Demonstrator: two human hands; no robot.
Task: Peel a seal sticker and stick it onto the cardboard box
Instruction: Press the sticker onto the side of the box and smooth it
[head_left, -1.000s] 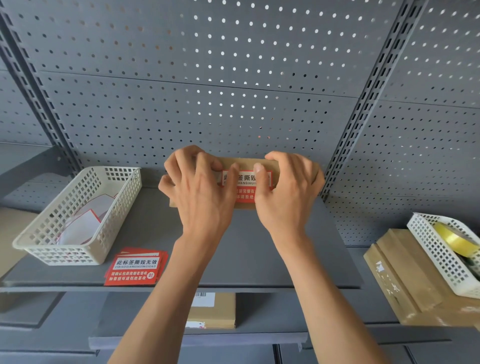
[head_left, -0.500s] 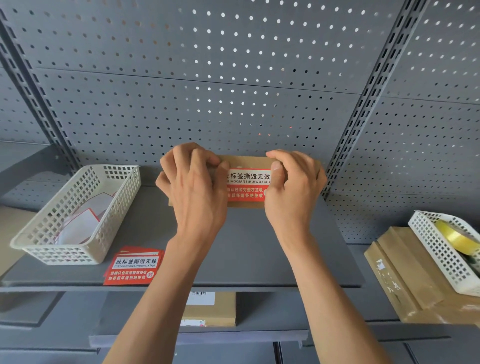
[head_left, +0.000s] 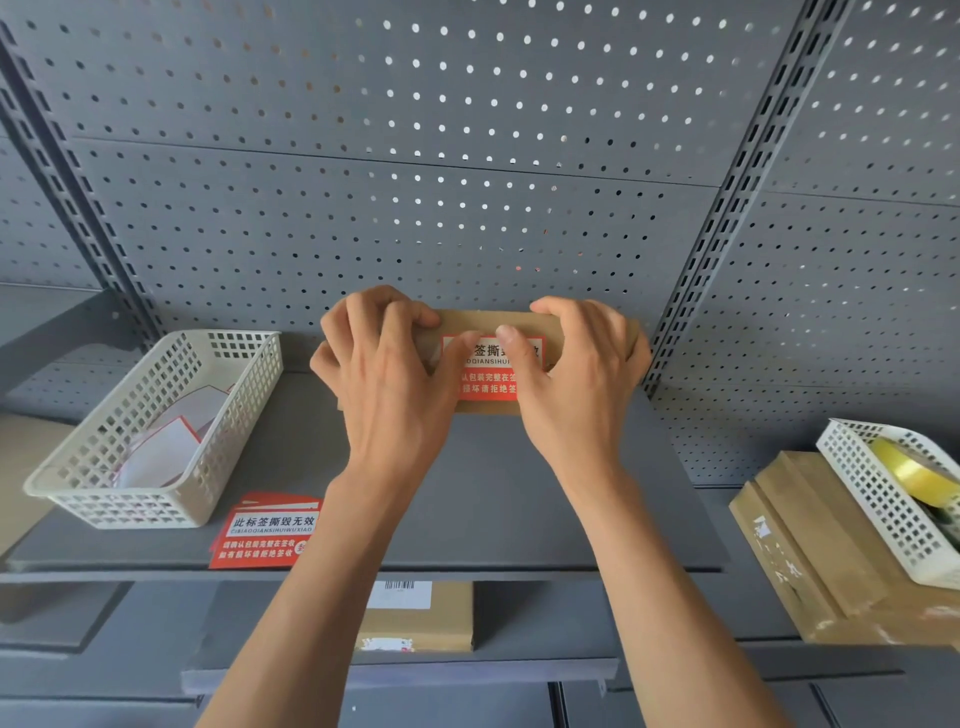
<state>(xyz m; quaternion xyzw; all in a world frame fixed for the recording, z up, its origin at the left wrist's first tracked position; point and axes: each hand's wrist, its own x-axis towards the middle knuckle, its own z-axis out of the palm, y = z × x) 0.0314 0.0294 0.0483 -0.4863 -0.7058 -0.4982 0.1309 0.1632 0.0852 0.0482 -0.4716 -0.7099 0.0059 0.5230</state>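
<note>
Cardboard box (head_left: 550, 325): brown, standing on its long edge at the back edge of the grey shelf (head_left: 519, 499), against the perforated back panel (head_left: 467, 208). We see its front face only between and around the hands.

Seal sticker (head_left: 485, 387): red with white characters and a white band across its top, lying on the front face of the box, its lower edge near the box's bottom edge. Both thumbs cover parts of the white band.

Left hand (head_left: 387, 384): we note fingers curled over the top left of the box, thumb stretched right and pressing on the sticker's upper left.

Right hand (head_left: 576, 384): fingers curled over the top right of the box, thumb reaching left and pressing on the sticker's white band. The two thumb tips lie just beside each other.

Sticker stack (head_left: 267, 532): red sheets of the same print, fanned slightly, at the front edge of the shelf toward the left.

White basket (head_left: 218, 467): plastic mesh, at the left edge of the shelf, holding white backing papers (head_left: 166, 447) with red borders.

Second cardboard box (head_left: 421, 618): on the lower shelf, bearing a white barcode label.

Flat cartons (head_left: 810, 545): on the neighbouring shelf at right, with another white basket (head_left: 883, 499) resting on them; we see a yellow tape roll (head_left: 914, 470) inside it.
</note>
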